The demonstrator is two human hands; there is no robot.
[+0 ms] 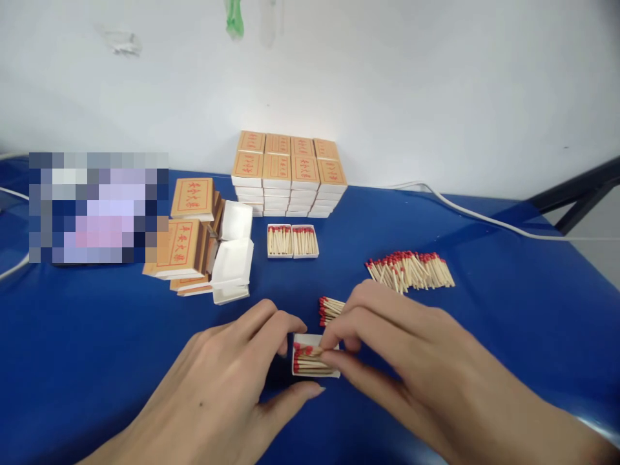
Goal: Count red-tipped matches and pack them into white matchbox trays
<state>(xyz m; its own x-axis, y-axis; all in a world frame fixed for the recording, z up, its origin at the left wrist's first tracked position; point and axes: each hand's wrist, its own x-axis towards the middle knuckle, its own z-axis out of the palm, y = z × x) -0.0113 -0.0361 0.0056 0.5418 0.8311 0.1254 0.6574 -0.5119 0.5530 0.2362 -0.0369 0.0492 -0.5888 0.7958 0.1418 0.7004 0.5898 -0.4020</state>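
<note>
A small white matchbox tray [299,338], partly filled with red-tipped matches [310,365], lies on the blue table between my hands. My right hand [387,342] pinches a few matches [308,351] over the tray, their red heads pointing left. Curved around the tray's left side, my left hand [242,374] has thumb and fingers apart; whether a fingertip touches the tray I cannot tell. Just behind the right fingers is a small bunch of loose matches [330,310], partly hidden by that hand. Farther right lies a bigger pile of matches [411,271].
Two filled trays [292,256] sit side by side beyond my hands. Stacked matchboxes [290,169] stand against the white wall. To the left are orange matchbox sleeves [181,248] and several white trays [233,261]. A white cable [465,210] crosses the back right. A blurred-out object [101,213] lies far left.
</note>
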